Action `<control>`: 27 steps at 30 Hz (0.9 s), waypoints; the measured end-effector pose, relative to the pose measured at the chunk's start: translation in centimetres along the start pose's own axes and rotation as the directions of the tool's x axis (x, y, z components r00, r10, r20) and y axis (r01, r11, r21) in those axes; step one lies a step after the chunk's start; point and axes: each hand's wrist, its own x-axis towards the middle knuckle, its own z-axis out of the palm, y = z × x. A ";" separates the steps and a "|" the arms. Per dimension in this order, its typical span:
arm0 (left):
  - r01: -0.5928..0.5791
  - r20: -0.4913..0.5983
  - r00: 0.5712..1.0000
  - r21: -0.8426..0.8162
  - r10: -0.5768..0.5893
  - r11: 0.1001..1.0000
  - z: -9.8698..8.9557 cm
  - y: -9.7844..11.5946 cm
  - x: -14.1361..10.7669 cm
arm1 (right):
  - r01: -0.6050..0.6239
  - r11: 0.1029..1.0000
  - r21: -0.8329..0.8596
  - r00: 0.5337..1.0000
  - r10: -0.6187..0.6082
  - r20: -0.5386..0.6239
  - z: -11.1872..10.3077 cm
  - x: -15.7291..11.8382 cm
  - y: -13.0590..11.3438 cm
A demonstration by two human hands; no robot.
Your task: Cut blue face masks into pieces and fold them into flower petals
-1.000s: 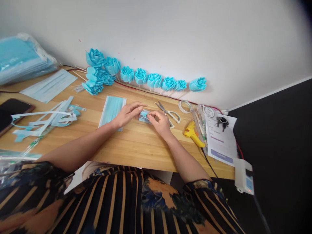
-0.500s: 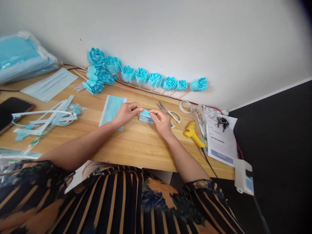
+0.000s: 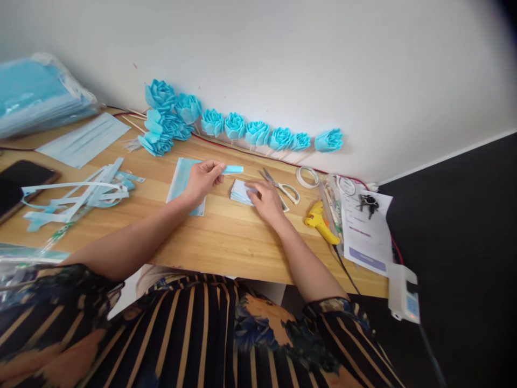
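1. Left hand (image 3: 205, 179) now stands farther from the stack (image 3: 239, 192), its fingers pinching 1 flat blue strip (image 3: 234, 169).
2. Right hand (image 3: 265, 200) rests loosely spread fingers on that pale, layered stack, atop the wooden table (image 3: 226, 248).

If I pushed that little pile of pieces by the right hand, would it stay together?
Maybe not: the little pile shows layers along its front edge, so they might slide apart. It's likely light, because the layers look thin. It seems unlikely to roll, since it looks flat and has straight edges.
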 end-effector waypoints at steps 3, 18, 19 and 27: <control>0.009 0.001 1.000 -0.006 -0.009 1.000 0.0 -0.1 0.0 | 0.010 1.000 -0.008 0.996 -0.009 0.083 0.1 0.0 -0.4; -0.033 0.185 0.983 0.115 0.011 0.993 0.4 0.6 -1.1 | -0.335 0.765 0.549 0.918 0.397 0.008 0.0 -0.2 -1.0; -0.057 0.212 0.977 0.143 0.025 0.988 0.5 0.6 -1.2 | -0.340 0.745 0.574 0.914 0.406 0.014 -0.1 -0.1 -0.9; -0.212 0.331 0.938 0.304 0.105 0.929 0.9 0.3 -1.7 | -0.266 0.880 0.392 0.964 0.244 0.106 -0.4 -0.6 -2.8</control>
